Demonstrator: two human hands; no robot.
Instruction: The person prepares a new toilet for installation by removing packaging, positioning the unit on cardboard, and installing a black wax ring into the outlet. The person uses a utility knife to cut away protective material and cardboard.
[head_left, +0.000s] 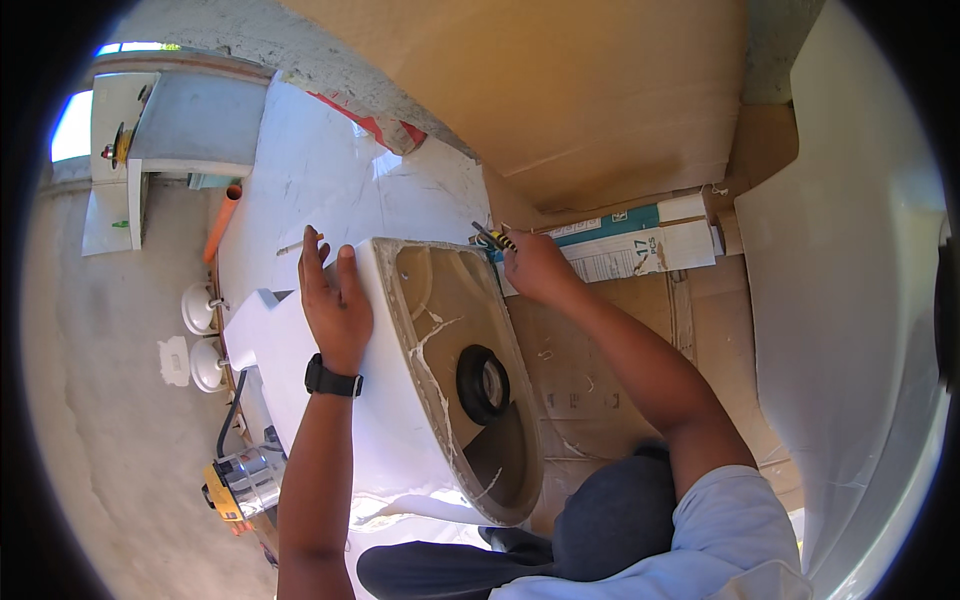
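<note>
A white toilet (375, 440) lies tipped over in front of me, its hollow underside facing right. A black rubber ring (483, 386) sits inside, and pale ragged strips (428, 355) cling to its rim. My left hand (337, 305) rests on the toilet's side, fingers stretched forward, a dark watch at the wrist. Between those fingers is a thin pale stick (292, 247) with an orange end, like a cigarette. Beyond the toilet's far rim, my right hand (538, 268) is closed round a black-and-yellow-handled tool (498, 239); its dark tip points up and left.
Flattened cardboard (580, 370) and a long white-and-teal box (640, 240) lie right of the toilet. A big cardboard box (560, 90) stands beyond. At left are an orange pipe (222, 225), white discs (198, 309) and a yellow-and-silver machine (245, 483). A large white curved surface (850, 250) bounds the right.
</note>
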